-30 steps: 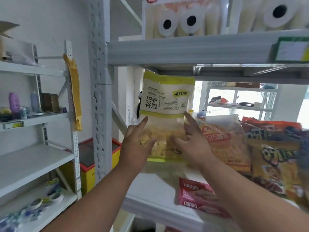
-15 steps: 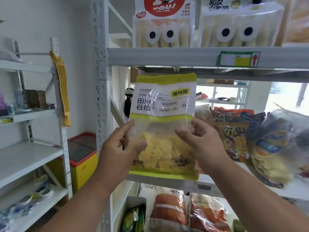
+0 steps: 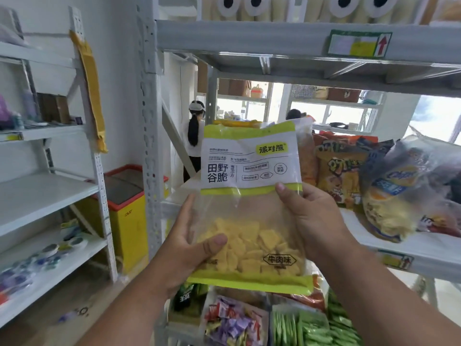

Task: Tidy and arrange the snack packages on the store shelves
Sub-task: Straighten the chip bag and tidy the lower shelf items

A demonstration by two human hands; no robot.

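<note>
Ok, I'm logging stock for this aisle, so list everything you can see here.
cracker bag: one, white and lime with clear window, held upright before the middle shelf
orange snack bags: a few, orange, middle shelf, right of the held bag
clear chip bag: one, blue label, far right on that shelf
candy bags: several, multicolour and green, lower shelf
googly-eye packs: several, cream, top shelf
price tag: one, green, top shelf edge
yellow bin: one, red-rimmed, floor
left hand: grips bag's left edge
right hand: grips right edge
</note>
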